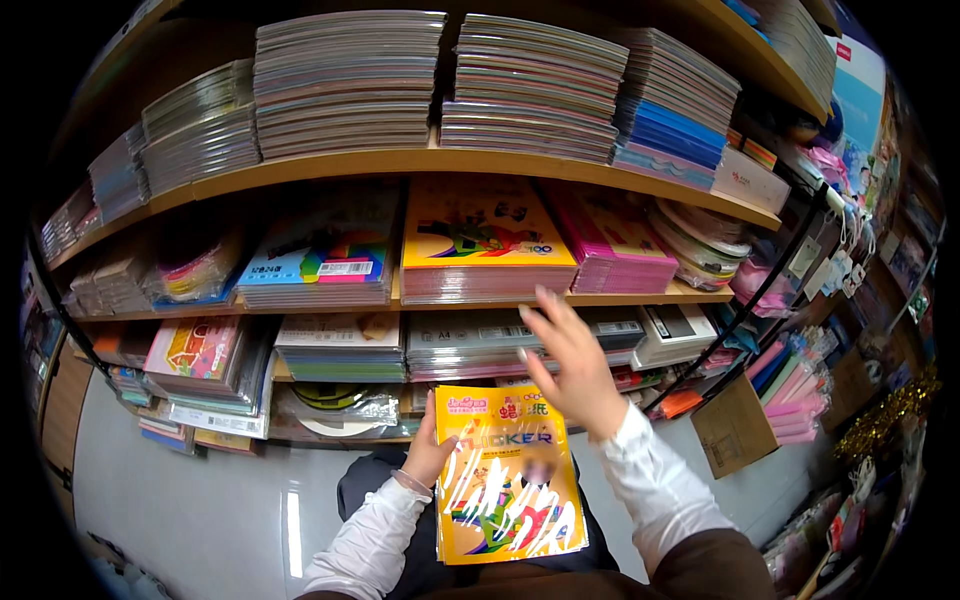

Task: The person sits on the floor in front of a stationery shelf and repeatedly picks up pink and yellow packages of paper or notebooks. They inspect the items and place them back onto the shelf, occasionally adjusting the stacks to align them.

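My left hand (429, 456) grips the left edge of a stack of yellow craft-paper packs (510, 480) in glossy film, held over my lap. Glare streaks the top cover, which bears printed writing and a colourful picture. My right hand (571, 364) is raised above the far right corner of that stack, fingers spread, holding nothing. Beyond it, on the middle shelf, lies a pile of similar yellow packs (487, 232). Left of that pile sits a stack of blue-covered paper packs (319, 259), and to its right a pink-edged stack (619, 251).
Tall stacks of film-wrapped paper (349, 86) fill the upper wooden shelf (420, 161). Lower down are grey A4 packs (472, 345) and wrapped round items (345, 405). A cardboard box (735, 435) with pink rolls stands on the floor at right, near a black shelf post (780, 262).
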A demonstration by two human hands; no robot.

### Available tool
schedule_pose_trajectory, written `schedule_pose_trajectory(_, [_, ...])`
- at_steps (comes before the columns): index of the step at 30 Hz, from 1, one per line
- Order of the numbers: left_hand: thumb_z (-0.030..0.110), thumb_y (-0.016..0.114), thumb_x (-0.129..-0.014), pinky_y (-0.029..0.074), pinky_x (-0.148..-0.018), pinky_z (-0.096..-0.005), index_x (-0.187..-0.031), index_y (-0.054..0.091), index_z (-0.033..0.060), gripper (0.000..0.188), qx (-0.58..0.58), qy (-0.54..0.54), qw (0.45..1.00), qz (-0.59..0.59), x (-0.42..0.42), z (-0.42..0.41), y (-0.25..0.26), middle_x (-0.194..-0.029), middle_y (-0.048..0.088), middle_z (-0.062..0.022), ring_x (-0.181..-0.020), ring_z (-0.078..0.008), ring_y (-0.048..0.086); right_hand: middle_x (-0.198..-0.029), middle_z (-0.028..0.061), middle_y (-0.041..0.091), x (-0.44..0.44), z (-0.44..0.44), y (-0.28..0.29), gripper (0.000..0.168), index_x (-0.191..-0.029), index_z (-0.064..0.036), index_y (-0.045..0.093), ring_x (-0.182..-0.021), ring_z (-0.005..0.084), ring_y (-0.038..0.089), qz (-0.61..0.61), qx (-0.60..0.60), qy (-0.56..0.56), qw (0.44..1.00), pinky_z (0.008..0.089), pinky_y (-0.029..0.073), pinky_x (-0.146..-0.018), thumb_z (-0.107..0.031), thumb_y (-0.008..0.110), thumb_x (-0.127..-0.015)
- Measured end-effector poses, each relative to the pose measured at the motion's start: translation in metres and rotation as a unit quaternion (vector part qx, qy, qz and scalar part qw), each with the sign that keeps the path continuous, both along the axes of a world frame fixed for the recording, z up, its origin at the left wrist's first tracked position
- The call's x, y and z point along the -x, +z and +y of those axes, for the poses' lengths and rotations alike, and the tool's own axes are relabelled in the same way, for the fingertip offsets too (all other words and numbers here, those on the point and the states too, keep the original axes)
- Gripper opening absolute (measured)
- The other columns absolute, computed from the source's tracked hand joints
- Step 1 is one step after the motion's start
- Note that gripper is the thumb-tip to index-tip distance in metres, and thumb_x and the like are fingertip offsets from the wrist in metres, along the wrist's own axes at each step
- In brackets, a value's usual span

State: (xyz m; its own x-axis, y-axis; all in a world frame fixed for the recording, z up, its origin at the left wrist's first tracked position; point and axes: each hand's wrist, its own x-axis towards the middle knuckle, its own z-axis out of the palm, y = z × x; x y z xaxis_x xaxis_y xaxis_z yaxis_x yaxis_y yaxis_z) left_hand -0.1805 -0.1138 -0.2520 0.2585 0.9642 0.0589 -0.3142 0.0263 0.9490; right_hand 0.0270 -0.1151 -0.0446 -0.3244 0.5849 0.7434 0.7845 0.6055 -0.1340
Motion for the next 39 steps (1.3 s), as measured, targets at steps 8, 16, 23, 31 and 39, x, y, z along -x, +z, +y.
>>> schedule_pose_trajectory(8, [-0.005, 0.049, -0.089, 0.049, -0.084, -0.0256, -0.121, 0.057, -0.0011, 0.033, 0.089, -0.048, 0.993, 0.068, 0.021, 0.002, -0.009, -0.115, 0.058, -0.0121, -0.096, -0.0171, 0.061, -0.130, 0.0162, 0.051, 0.025, 0.092, 0.014, 0.055, -0.122, -0.002, 0.053, -0.122, 0.0303, 0.046, -0.074, 0.005, -0.129, 0.989, 0.0491, 0.031, -0.101, -0.030, 0.068, -0.077])
schedule_pose_trajectory(16, [-0.003, 0.045, -0.092, 0.051, -0.085, -0.0285, -0.118, 0.057, -0.0011, 0.029, 0.164, -0.078, 0.983, 0.025, 0.017, 0.006, -0.003, -0.114, 0.060, -0.0143, -0.095, -0.0192, 0.063, -0.122, 0.0115, 0.058, 0.033, 0.072, 0.000, 0.037, -0.118, -0.003, 0.057, -0.116, 0.0250, 0.052, -0.036, -0.046, -0.161, 0.985, 0.0463, 0.032, -0.098, -0.018, 0.057, -0.084])
schedule_pose_trajectory(23, [-0.001, 0.050, -0.089, 0.047, -0.089, -0.0293, -0.115, 0.058, -0.0037, 0.028, 0.176, -0.092, 0.979, -0.042, 0.013, 0.008, -0.007, -0.114, 0.060, -0.0138, -0.101, -0.0203, 0.060, -0.127, 0.0067, 0.056, 0.024, -0.028, -0.012, 0.043, -0.124, -0.006, 0.054, -0.118, 0.0215, 0.050, -0.074, 0.000, -0.149, 0.986, 0.0406, 0.033, -0.093, -0.010, 0.055, -0.081])
schedule_pose_trajectory(31, [0.030, 0.036, -0.100, 0.047, -0.091, -0.0316, -0.124, 0.050, -0.0005, 0.041, 0.215, -0.077, 0.952, -0.205, 0.012, 0.007, -0.007, -0.120, 0.059, -0.0113, -0.106, -0.0203, 0.059, -0.131, 0.0137, 0.052, -0.005, -0.151, -0.093, 0.053, -0.124, -0.001, 0.053, -0.118, 0.0302, 0.050, -0.046, 0.144, -0.075, 0.986, 0.0433, 0.031, -0.098, 0.000, 0.058, -0.071])
schedule_pose_trajectory(39, [0.019, 0.042, -0.097, 0.043, -0.096, -0.0321, -0.131, 0.041, 0.0018, 0.038, 0.180, -0.090, 0.964, -0.171, -0.002, 0.003, 0.007, -0.126, 0.054, -0.0124, -0.113, -0.0206, 0.054, -0.131, 0.0091, 0.051, -0.020, -0.212, -0.152, 0.042, -0.123, -0.006, 0.054, -0.120, 0.0241, 0.048, -0.112, 0.320, -0.031, 0.940, 0.0519, 0.027, -0.101, -0.018, 0.062, -0.084])
